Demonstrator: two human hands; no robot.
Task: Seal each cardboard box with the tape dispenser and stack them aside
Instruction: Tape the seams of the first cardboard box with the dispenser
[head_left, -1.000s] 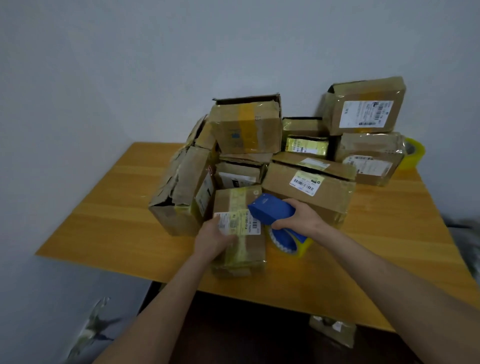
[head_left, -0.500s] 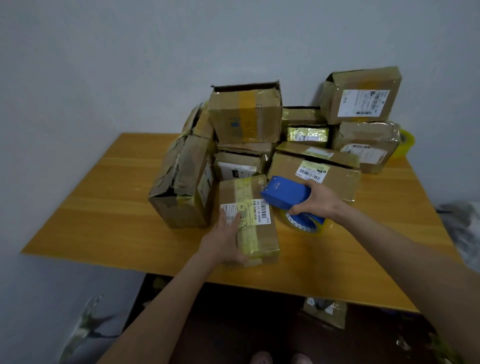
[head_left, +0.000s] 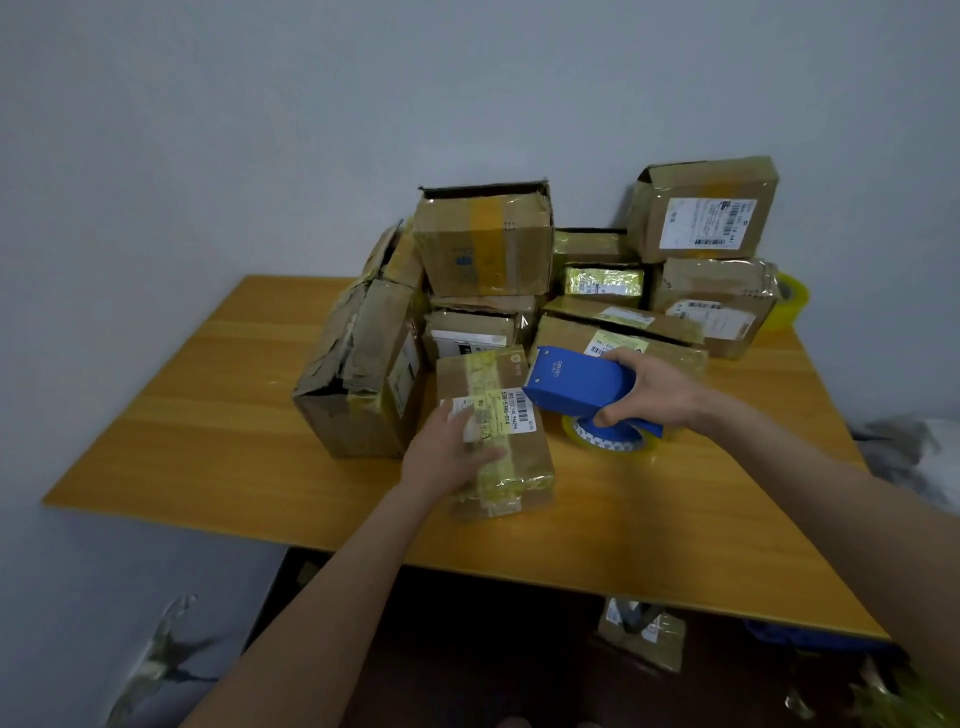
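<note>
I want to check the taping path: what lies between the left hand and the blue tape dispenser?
Head view: only the white barcode label on the small box lies between the left hand and the tape dispenser.

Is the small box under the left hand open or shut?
Shut: the small box has flat flaps, with yellow tape along its top.

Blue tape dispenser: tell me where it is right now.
In the head view the blue tape dispenser is right of centre, gripped in the right hand, its front end at the right edge of the small box that the left hand rests on.
</note>
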